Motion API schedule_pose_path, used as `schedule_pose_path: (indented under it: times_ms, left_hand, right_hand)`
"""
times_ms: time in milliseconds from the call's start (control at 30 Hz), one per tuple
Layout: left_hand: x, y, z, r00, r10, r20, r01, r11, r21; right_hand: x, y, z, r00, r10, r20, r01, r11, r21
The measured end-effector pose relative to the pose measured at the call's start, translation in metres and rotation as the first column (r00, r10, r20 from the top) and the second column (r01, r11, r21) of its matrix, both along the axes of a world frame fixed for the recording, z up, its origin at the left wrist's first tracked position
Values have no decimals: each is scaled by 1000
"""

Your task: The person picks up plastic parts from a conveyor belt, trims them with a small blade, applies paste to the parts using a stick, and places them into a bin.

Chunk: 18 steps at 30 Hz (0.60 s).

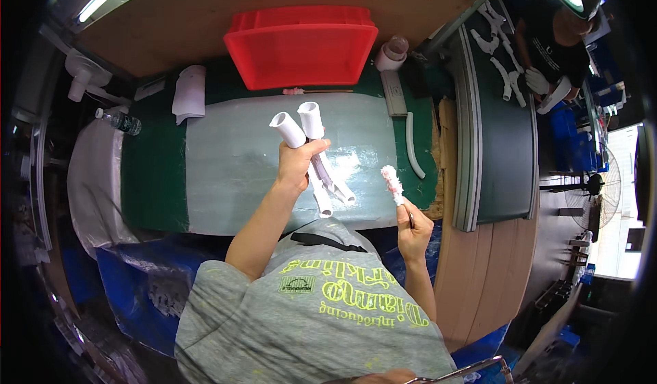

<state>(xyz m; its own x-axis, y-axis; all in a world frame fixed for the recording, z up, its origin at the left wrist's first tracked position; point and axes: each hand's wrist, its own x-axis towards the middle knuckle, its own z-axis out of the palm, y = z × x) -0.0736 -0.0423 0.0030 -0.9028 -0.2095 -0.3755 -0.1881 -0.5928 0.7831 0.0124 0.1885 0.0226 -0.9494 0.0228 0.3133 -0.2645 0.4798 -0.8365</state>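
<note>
My left hand (pixel 294 167) is closed around a white forked plastic pipe piece (pixel 288 131), held tilted above the bench. Two wide open ends point up and away from me, and narrower tube ends come out below the hand. Whether it is one part or two, I cannot tell. My right hand (pixel 415 233) grips the handle of a swab-like brush (pixel 392 184) with a fluffy white and pinkish head pointing up. The brush is apart from the pipe piece. Beneath the hands lies a shiny translucent sheet (pixel 233 172) on the green bench top (pixel 154 178).
A red plastic bin (pixel 294 59) stands at the back. Nearby are another pinkish swab (pixel 294 92), a white container (pixel 391 57), a curved white tube (pixel 413 146), a paper sheet (pixel 190 95) and a bottle (pixel 123 122). At right, a gloved co-worker (pixel 558 52) stands beside a conveyor (pixel 505 158) carrying white pipe pieces.
</note>
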Motion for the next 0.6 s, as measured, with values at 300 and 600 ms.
schedule_pose_path:
  times_ms: [300, 600]
  left_hand:
    - [-5, 4, 0, 996, 60, 65, -68, 990, 127]
    - [-7, 8, -15, 990, 78, 114, -93, 987, 130]
  right_hand:
    - [17, -26, -2, 974, 225, 24, -226, 967, 121]
    - [13, -15, -2, 991, 114, 77, -124, 981, 146]
